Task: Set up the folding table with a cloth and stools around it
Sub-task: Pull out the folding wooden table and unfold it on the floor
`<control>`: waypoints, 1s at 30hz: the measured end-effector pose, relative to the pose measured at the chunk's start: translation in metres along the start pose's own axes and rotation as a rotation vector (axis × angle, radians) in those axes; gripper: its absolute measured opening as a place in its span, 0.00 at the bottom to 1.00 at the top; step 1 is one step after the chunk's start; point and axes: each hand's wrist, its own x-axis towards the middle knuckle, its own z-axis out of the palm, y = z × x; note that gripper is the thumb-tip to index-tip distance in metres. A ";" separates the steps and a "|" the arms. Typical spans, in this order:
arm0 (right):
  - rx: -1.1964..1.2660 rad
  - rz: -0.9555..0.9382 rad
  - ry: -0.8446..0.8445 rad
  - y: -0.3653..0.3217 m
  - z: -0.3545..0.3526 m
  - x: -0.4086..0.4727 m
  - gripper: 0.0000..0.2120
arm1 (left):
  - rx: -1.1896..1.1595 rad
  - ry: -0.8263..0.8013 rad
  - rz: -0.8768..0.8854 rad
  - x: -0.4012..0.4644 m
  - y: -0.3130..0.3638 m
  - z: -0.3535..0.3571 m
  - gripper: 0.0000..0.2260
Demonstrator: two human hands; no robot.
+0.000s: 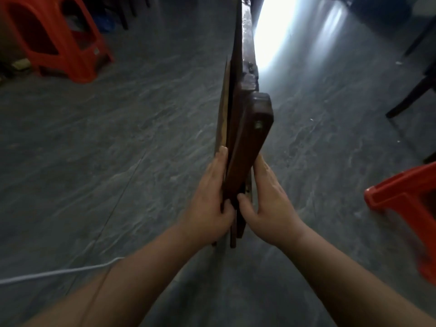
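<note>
Wooden folding table (245, 128), gripped by both hands (238, 204)

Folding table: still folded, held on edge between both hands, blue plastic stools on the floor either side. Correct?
Not quite: the stools are red, not blue. The head view shows one red plastic stool at upper left and another at right. The rest holds: the folding table is folded and on edge, gripped by the left hand and right hand.

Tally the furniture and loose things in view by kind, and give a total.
Folded wooden table, gripped edge-on by left hand and right hand: 1
Red plastic stools, far left and near right: 2
White cable on the floor: 1
Total: 4
</note>
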 end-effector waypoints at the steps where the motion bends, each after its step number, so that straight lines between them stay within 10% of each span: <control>1: 0.019 -0.027 0.038 0.008 0.007 -0.001 0.44 | -0.042 0.014 0.006 0.000 -0.002 0.006 0.43; 14: 0.453 0.378 0.255 0.010 0.059 -0.025 0.49 | -0.059 0.075 -0.315 -0.027 -0.011 0.020 0.43; 30: 0.380 0.339 0.237 0.012 0.030 -0.027 0.43 | 0.034 0.114 -0.256 -0.027 -0.017 -0.031 0.42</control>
